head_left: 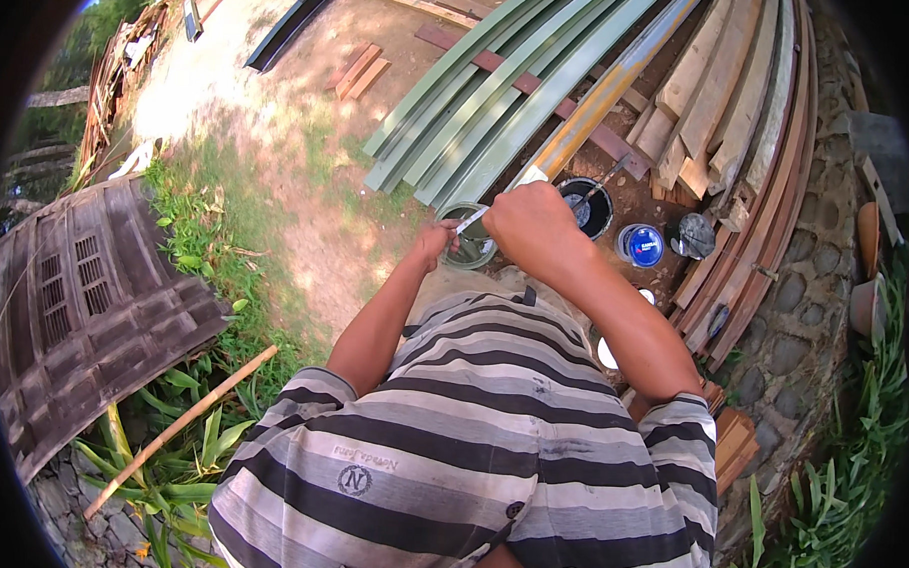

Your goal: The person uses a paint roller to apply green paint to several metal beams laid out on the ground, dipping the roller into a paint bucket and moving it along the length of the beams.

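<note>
In front of my body, my right hand [532,225] is closed in a fist around one end of a thin, flat, pale strip [472,220]. My left hand [435,244] has its fingers pinched at the strip's other end, close to the rim of a round can [491,253] with greenish-grey contents. Part of the can's opening is hidden under the strip and my right hand. A small whitish flat piece [533,175] shows just beyond my right fist; whether it joins the strip, I cannot tell.
Green-painted beams [448,169] and a yellowish one [606,94] stretch away ahead. A black bucket [604,224] holding a brush, a blue-lidded tub [643,247] and a grey-topped can [693,235] stand right. Timber planks [716,113] lie beside a stone wall [789,296]; a carved wooden panel [94,291] leans left.
</note>
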